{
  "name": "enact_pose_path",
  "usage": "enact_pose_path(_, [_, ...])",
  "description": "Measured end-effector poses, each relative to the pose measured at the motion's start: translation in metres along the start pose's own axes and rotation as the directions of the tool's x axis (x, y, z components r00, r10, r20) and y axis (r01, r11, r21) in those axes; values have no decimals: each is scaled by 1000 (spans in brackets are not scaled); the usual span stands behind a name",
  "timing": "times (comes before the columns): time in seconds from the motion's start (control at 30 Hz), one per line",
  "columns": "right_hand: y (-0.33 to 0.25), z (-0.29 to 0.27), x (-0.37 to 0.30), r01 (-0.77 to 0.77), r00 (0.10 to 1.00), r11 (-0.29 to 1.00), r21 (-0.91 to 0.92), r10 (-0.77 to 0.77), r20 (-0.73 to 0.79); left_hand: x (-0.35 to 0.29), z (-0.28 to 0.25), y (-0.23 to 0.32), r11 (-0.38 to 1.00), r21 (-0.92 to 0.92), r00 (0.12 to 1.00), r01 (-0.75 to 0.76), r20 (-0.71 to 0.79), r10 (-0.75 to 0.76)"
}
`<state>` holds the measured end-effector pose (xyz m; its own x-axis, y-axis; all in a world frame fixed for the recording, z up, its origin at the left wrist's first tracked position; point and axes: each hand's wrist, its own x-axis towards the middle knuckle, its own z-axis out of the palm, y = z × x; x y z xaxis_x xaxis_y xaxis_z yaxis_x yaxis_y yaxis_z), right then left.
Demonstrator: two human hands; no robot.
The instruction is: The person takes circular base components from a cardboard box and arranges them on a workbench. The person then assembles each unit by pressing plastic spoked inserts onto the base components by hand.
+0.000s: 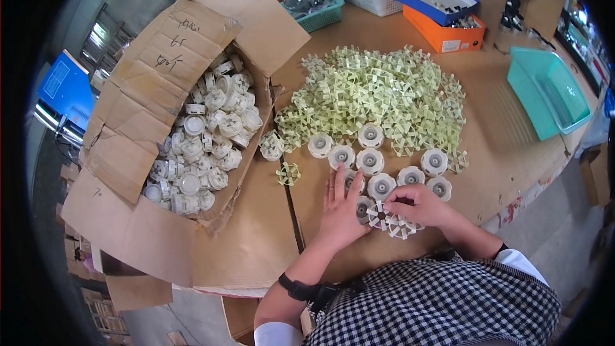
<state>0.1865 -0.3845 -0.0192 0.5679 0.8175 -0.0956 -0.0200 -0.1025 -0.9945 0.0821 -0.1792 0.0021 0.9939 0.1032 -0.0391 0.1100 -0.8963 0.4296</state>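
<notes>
Near side of the pile (pixel 391 93): the left hand (pixel 341 218) spreads open over caps (pixel 382 187) — the right hand (pixel 419 206) pinches a wheel (pixel 376 218). Left of the pile, a box (pixel 154 83).

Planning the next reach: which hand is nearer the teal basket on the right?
Right. The right hand is below and left of the basket in the picture; the left hand, by the round caps, is farther left.

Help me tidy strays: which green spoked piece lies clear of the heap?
The green piece between the open carton and left hand; it lies alone, the others are heaped.
</notes>
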Motion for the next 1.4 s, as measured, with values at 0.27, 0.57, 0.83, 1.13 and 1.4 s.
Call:
enact_pose_path(0.27, [-4, -8, -6, 40, 999, 993, 114, -40, 3, -8, -29, -3, 986, -165, 999, -32, -15, 30])
enact_pose_path(0.57, [-7, 7, -5, 63, 994, 994, 88, -70, 79, 28, -65, -138, 879, -224, 781, 421, -403, -477])
enact_pose_path(0.83, [-8, 4, -6, 106, 988, 992, 68, -113, 103, 85, -42, -163, 766, -75, 574, 639, -616, -540])
enact_pose_path(1.13, [21, -6, -5, 8, 985, 837, 547, -101, 139, 49, -31, -172, 824, -555, 647, 115, -587, -486])
enact_pose_path(1.4, [3, 4, -8, -156, 973, 701, 696, -11, 229, -41, -33, -94, 27, -963, 785, -267, -233, -574])
